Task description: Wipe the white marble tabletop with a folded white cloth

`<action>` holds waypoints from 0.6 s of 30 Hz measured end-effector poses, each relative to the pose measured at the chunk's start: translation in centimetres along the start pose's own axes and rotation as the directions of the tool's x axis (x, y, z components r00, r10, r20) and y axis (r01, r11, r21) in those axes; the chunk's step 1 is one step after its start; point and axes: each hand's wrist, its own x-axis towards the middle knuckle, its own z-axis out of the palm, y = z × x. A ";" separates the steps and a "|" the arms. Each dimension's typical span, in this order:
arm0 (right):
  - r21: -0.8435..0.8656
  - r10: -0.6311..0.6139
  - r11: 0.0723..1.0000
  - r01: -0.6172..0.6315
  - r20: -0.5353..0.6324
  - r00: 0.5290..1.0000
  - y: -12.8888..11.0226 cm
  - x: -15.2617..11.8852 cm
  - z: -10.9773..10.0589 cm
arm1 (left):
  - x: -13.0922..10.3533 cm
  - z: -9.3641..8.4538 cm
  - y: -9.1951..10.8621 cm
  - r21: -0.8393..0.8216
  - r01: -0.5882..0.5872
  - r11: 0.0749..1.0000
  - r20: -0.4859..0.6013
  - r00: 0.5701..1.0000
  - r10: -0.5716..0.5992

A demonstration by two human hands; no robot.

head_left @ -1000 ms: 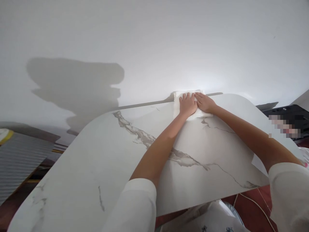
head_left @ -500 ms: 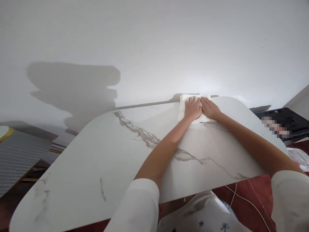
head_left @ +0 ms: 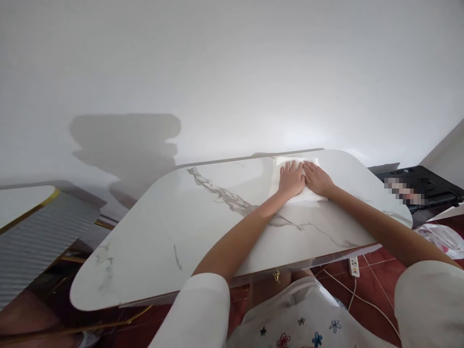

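A white cloth (head_left: 308, 195) lies flat on the white marble-patterned table (head_left: 152, 232), near its far edge by the wall. My left hand (head_left: 292, 179) rests palm down on the cloth with its fingers spread. Beside it, my right hand (head_left: 318, 179) presses on the cloth too, fingers stretched out and pointing up and left. The two hands touch or nearly touch at the thumbs and fingertips. Neither hand is closed round the cloth.
A ribbed cabinet with a white top (head_left: 25, 203) stands at the left. On the right are a black case-like object (head_left: 442, 186), partly pixelated, and a white-and-pink bag (head_left: 440, 239). A power strip (head_left: 354, 267) with a cable lies on the red floor.
The view has shifted, showing more floor and cabinet. Both hands and the cloth have moved slightly towards me, away from the table's far edge.
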 end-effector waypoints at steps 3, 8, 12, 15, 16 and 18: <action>-0.007 0.011 1.000 -0.011 -0.013 1.000 -0.7 -1.4 -0.4 | -1.5 -0.4 0.6 0.003 -0.015 1.000 -0.002 1.000 0.015; -0.015 0.032 0.999 -0.032 0.003 0.999 -2.1 -3.8 -1.3 | -3.9 -0.9 1.3 -0.012 -0.021 1.000 0.000 1.000 0.021; -0.024 0.033 0.999 -0.033 0.005 0.999 -3.3 -5.6 -2.2 | -5.9 -1.5 2.0 -0.033 -0.012 0.999 0.014 1.000 0.013; -0.021 0.038 0.999 -0.038 0.016 0.999 -4.4 -7.2 -2.9 | -7.7 -1.9 2.5 -0.053 -0.010 0.999 0.026 1.000 0.011; -0.019 0.037 0.999 -0.037 0.018 0.999 -4.7 -7.7 -3.1 | -8.3 -2.1 2.6 -0.059 -0.012 0.998 0.028 1.000 0.013; -0.018 0.034 0.999 -0.034 0.020 0.999 -5.4 -8.7 -3.6 | -9.4 -2.3 2.9 -0.066 -0.019 0.998 0.033 0.999 0.021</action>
